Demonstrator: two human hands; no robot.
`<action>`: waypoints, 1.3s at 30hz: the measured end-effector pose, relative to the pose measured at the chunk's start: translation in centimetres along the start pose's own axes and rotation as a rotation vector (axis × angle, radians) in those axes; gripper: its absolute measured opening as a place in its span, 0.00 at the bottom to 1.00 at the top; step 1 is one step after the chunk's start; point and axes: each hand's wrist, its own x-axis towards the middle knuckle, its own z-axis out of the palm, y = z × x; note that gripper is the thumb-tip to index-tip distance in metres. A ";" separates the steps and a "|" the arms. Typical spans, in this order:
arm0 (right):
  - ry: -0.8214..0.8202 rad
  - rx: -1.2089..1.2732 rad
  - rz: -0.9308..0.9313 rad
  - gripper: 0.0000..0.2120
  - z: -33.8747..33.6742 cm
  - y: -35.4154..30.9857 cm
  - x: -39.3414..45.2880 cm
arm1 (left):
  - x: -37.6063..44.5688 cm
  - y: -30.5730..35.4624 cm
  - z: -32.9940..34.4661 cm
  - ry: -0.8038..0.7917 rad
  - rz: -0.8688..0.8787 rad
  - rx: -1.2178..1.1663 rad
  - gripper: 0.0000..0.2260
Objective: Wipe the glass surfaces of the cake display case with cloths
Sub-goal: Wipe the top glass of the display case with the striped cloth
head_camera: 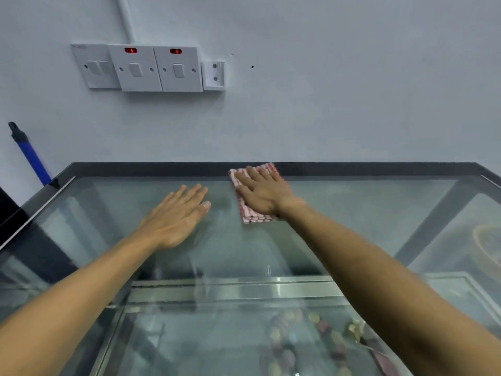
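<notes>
The right hand [261, 194] lies flat on a folded red-and-white checked cloth [253, 195], fingers straight and spread, pressing it onto the glass top [352, 213] of the cake display case; the grip is wide, nothing curled around the fabric. The cloth shows beyond the fingertips, where it overlaps the dark rear frame [379, 169] of the case, and again under the heel of the palm on the near side. To the left of that grip, near but apart from the cloth, the left hand [177, 215] rests palm down on the bare glass, fingers straight and close together, its grip also wide and holding nothing. Below both forearms, through the glass, a metal rail [230, 290] crosses the case, and blurred cakes [320, 337] sit lower inside. Behind the hands, on the white wall, is a row of switches [141, 67], two with red lights. Far left of the left hand, a blue handle [32, 156] leans against the wall.
</notes>
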 end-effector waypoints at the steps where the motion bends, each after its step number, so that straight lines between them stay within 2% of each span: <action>1: -0.019 -0.017 -0.089 0.29 0.5 -1.9 -1.5 | -0.1 0.1 -0.1 0.000 -0.006 -0.001 0.30; 3: -0.011 -0.072 -0.291 0.31 1.6 -3.7 -6.8 | -0.2 0.2 -0.1 0.005 -0.010 -0.002 0.26; 6: -0.031 -0.038 -0.462 0.32 1.3 0.2 -13.7 | -0.1 0.1 -0.1 0.003 -0.001 0.005 0.25; 8: -0.038 -0.037 -0.356 0.39 0.1 5.5 -13.7 | -0.1 0.0 0.1 0.005 -0.004 0.005 0.25; 10: 0.020 -0.044 -0.146 0.48 -0.7 9.9 -10.5 | -0.1 0.0 0.2 0.015 -0.004 0.021 0.26; 11: 0.044 -0.036 -0.033 0.48 -1.0 10.9 -8.7 | -0.1 0.0 0.2 0.018 -0.006 0.021 0.26; 13: 0.047 -0.020 0.173 0.37 -0.7 10.6 -5.1 | -0.1 0.1 0.2 0.021 -0.010 0.021 0.26; 15: 0.045 0.002 0.203 0.33 -0.3 7.5 -2.8 | 0.0 0.0 0.3 0.020 -0.009 0.030 0.27; 18: 0.011 -0.004 -0.013 0.30 0.6 -0.5 -5.3 | -0.1 -0.1 0.1 0.013 -0.002 -0.006 0.28; 20: -0.002 -0.038 -0.258 0.29 1.5 -4.0 -11.7 | 0.0 -0.2 0.1 0.009 0.006 -0.016 0.31; 22: -0.030 -0.030 -0.466 0.28 1.7 -4.8 -20.2 | 0.2 -0.2 0.0 0.000 0.003 0.002 0.33; 24: -0.071 -0.022 -0.514 0.26 0.9 -1.3 -24.7 | 0.2 -0.1 0.1 0.005 -0.001 0.042 0.34; 27: -0.078 -0.072 -0.271 0.27 -1.1 5.9 -22.9 | -0.2 0.0 0.3 0.021 0.010 0.076 0.37; 30: 0.002 -0.106 -0.023 0.37 -0.6 10.6 -16.6 | -0.7 0.2 0.3 0.025 0.013 0.107 0.36; 32: 0.049 -0.064 0.134 0.35 -0.3 9.8 -13.0 | -1.2 0.3 0.3 0.009 0.005 0.109 0.35; 34: 0.035 -0.034 0.183 0.30 -0.1 5.7 -10.8 | -1.8 0.5 0.4 0.011 -0.003 0.107 0.34; 36: 0.043 -0.088 -0.005 0.31 0.5 0.0 -11.2 | -2.4 0.7 0.2 -0.003 -0.005 0.108 0.34; 39: -0.004 -0.089 -0.392 0.30 2.2 -6.7 -18.3 | -3.4 0.5 0.4 -0.034 0.011 0.122 0.36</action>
